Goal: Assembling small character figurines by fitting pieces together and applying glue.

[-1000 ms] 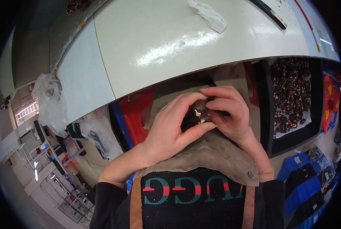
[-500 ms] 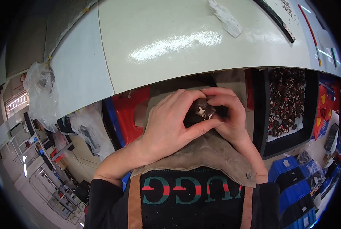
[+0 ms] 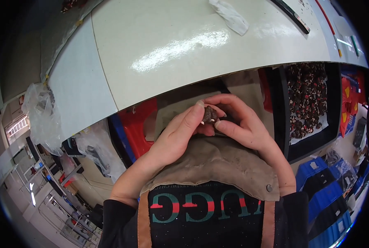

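Note:
Between my two hands, over my apron-covered lap, is a small dark brown figurine-like piece point(image 3: 209, 115) with light spots. My left hand point(image 3: 177, 133) is closed on its left side, thumb pressed along the top. Curled around the right side, my right hand point(image 3: 243, 123) pinches it with thumb and fingers. Fingers hide part of the piece, and its exact kind is too small to make out.
A pale table point(image 3: 163, 49) curves across in front of me. On it lie a white crumpled tissue point(image 3: 230, 16), a black bar point(image 3: 291, 15) and a red brush-like stick point(image 3: 327, 20). A black tray point(image 3: 280, 120) with many small dark pieces stands right; blue bins point(image 3: 320, 182) sit below.
Both hands have turned the dark piece and shifted slightly left. My left thumb has moved up from beneath the piece to its upper left side.

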### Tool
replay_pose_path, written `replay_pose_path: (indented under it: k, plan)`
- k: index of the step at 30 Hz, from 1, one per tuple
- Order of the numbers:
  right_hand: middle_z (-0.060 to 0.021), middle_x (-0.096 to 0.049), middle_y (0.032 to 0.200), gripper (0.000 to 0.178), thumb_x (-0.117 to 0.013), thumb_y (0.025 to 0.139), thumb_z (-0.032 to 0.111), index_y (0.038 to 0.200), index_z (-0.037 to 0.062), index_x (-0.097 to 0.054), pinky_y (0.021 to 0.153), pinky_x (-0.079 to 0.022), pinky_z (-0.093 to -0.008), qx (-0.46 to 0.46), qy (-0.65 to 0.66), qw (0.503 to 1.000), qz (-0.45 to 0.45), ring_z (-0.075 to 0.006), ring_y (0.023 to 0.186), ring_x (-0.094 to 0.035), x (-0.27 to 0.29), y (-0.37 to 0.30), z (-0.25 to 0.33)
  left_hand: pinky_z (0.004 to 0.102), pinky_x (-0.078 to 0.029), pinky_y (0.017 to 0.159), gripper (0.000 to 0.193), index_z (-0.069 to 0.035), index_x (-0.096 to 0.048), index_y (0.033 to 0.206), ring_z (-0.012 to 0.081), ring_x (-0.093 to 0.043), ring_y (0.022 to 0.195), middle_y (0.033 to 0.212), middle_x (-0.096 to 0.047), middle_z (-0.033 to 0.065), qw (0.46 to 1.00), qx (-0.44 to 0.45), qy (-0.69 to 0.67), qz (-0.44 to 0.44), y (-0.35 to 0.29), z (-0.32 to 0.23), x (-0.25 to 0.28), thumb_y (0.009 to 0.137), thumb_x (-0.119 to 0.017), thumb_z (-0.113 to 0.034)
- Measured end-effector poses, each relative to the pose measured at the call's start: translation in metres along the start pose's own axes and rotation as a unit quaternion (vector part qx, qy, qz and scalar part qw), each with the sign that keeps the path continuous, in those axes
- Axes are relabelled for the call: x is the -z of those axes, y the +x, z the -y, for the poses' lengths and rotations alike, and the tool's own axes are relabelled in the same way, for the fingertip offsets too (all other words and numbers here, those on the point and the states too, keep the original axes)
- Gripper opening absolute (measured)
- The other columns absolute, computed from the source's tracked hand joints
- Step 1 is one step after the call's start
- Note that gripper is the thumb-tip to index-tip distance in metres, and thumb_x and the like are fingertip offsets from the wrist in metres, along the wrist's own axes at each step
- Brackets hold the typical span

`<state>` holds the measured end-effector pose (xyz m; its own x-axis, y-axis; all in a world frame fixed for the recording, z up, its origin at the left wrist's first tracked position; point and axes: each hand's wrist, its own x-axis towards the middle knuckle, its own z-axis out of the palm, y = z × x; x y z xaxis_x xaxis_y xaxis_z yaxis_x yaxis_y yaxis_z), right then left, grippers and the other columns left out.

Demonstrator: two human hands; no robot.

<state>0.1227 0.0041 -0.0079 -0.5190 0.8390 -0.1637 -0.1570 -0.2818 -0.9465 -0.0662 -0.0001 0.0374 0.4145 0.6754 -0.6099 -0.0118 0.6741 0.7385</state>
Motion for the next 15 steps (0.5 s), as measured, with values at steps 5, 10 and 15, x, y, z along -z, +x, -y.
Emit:
replay_pose_path:
  k: [5,10,15]
  plan:
    - [-0.0116,-0.055,0.12,0.042,-0.058,0.088,0.013,0.126,-0.002,-0.047,0.097,-0.04,-0.0325,-0.063,0.03,0.997,0.032,-0.0177,0.112,-0.052,0.006,0.0,0.008,0.0235,-0.043,0.079,0.06,-0.001,-0.056,0.112,0.0092,-0.049,0.081,0.098,-0.056,0.0027,0.999,0.014,-0.041,0.009,0.001,0.0,-0.003,0.099,-0.027,-0.051]
    - [-0.0106,-0.059,0.112,0.038,-0.058,0.086,0.01,0.122,-0.002,-0.053,0.092,-0.043,-0.0313,-0.035,0.002,0.999,0.037,-0.0169,0.104,-0.056,0.009,0.003,0.01,0.0236,-0.043,0.079,0.061,-0.001,-0.056,0.112,0.0089,-0.05,0.081,0.096,-0.056,0.0025,0.999,0.016,-0.03,0.021,0.002,0.002,0.0,0.099,-0.026,-0.052]
    - [-0.0109,-0.061,0.108,0.036,-0.061,0.082,0.007,0.117,-0.0018,-0.056,0.085,-0.046,-0.0301,-0.032,-0.023,0.998,0.043,-0.0169,0.098,-0.058,0.012,0.004,0.009,0.0235,-0.044,0.078,0.061,0.0,-0.056,0.112,0.0088,-0.05,0.081,0.096,-0.056,0.0025,0.999,0.034,-0.032,0.017,0.001,0.001,-0.002,0.099,-0.026,-0.052]
